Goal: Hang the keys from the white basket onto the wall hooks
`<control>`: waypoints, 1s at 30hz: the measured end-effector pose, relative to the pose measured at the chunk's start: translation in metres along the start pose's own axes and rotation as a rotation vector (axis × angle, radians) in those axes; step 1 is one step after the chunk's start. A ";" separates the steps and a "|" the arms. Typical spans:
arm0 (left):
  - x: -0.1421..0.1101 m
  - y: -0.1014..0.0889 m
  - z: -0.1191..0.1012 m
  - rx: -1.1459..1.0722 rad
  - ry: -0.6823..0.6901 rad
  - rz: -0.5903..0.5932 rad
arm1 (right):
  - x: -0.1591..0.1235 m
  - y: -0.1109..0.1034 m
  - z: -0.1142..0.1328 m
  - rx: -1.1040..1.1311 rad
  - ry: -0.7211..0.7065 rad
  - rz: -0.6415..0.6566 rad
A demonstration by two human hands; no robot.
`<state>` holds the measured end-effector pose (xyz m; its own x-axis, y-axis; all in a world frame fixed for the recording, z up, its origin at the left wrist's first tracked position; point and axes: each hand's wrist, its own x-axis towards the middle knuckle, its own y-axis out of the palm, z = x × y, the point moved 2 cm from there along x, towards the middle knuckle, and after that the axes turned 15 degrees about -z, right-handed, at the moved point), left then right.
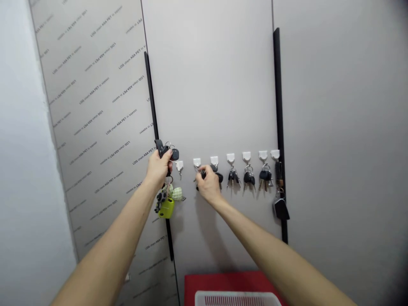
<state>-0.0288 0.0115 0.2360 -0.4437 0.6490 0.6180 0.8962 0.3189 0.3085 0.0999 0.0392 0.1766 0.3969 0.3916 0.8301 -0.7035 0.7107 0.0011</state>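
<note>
My left hand (158, 168) is closed around a bunch of keys (168, 152) with black fobs sticking out above the fist; a lime-green tag (166, 208) and a checked green charm (177, 194) dangle below it. My right hand (208, 183) pinches a black key set (218, 176) just under a white wall hook (196, 162). A row of several white hooks (230, 158) runs to the right on the grey cabinet door, most carrying black-headed keys (249, 176). One hook (179, 165) beside my left hand holds only a small key.
Tall grey cabinet doors with vertical black handles (276, 89) fill the view; the left panel (95, 106) still wears printed protective film. A dark leather fob (281, 208) hangs at the far right. Below sit a red surface (223, 282) and a white slotted basket (237, 298).
</note>
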 end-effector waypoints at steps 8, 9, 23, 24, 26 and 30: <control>-0.020 0.008 0.025 0.058 -0.141 0.122 | 0.046 0.003 0.009 0.012 0.241 0.456; -0.022 0.011 0.032 0.058 -0.175 0.128 | 0.048 0.006 0.009 -0.023 0.224 0.487; -0.087 0.009 0.057 -0.018 -0.390 0.304 | -0.017 -0.048 -0.003 0.235 0.155 0.547; -0.104 0.008 0.070 0.010 -0.455 0.327 | -0.034 -0.056 -0.016 0.201 0.191 0.599; -0.143 0.006 0.097 0.063 -0.613 0.343 | -0.069 -0.072 -0.045 0.116 0.278 0.710; -0.220 -0.005 0.143 0.115 -0.916 0.317 | -0.126 -0.101 -0.088 -0.063 0.343 0.978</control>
<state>0.0645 -0.0342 -0.0044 -0.0513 0.9864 -0.1560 0.9900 0.0708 0.1220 0.1729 -0.0302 0.0228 -0.1778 0.9520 0.2493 -0.7801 0.0181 -0.6254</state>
